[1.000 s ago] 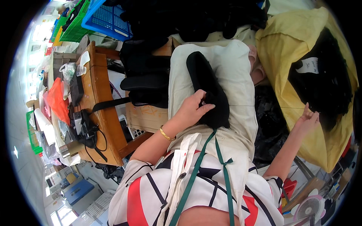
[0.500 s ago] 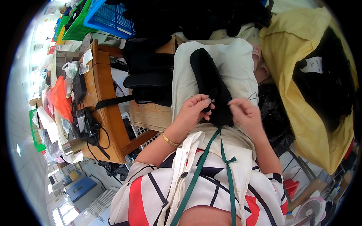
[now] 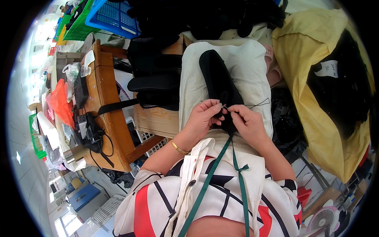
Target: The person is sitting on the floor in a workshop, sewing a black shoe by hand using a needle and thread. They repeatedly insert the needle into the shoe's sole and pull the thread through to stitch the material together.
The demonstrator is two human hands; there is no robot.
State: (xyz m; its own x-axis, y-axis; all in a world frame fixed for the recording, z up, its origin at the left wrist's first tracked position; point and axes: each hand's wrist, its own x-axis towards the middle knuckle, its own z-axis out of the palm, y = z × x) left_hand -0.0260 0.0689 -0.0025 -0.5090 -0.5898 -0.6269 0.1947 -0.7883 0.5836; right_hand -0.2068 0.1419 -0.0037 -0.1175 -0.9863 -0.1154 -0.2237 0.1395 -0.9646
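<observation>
Left hand (image 3: 205, 115) and right hand (image 3: 248, 121) meet above the near part of a black shoe (image 3: 218, 75), each with thumb and forefinger pinched together on a thin strand (image 3: 224, 107) that bridges the small gap between them; it is too fine to tell what it is. The shoe lies lengthwise on a pale cloth pad (image 3: 250, 67) in front of the person, its far end slanting a little to the left, its near end partly hidden by the fingers. Past the right hand, a loop of dark thread (image 3: 260, 104) sticks out over the pad; whether it joins the strand cannot be told. A gold bracelet (image 3: 179, 147) circles the left wrist, and green ribbons (image 3: 209, 173) run down from near the shoe across the patterned top. Left of the pad, several black shoes (image 3: 154, 83) lie close together by a cardboard box (image 3: 158, 121). Farther left, a wooden worktop (image 3: 107, 114) carries an orange-red plastic bag (image 3: 62, 102) and a dark tangle of cables (image 3: 92, 136). On the right, a yellow sack (image 3: 302, 79) stands gaping, dark goods and a white label (image 3: 328, 68) visible inside its mouth.
</observation>
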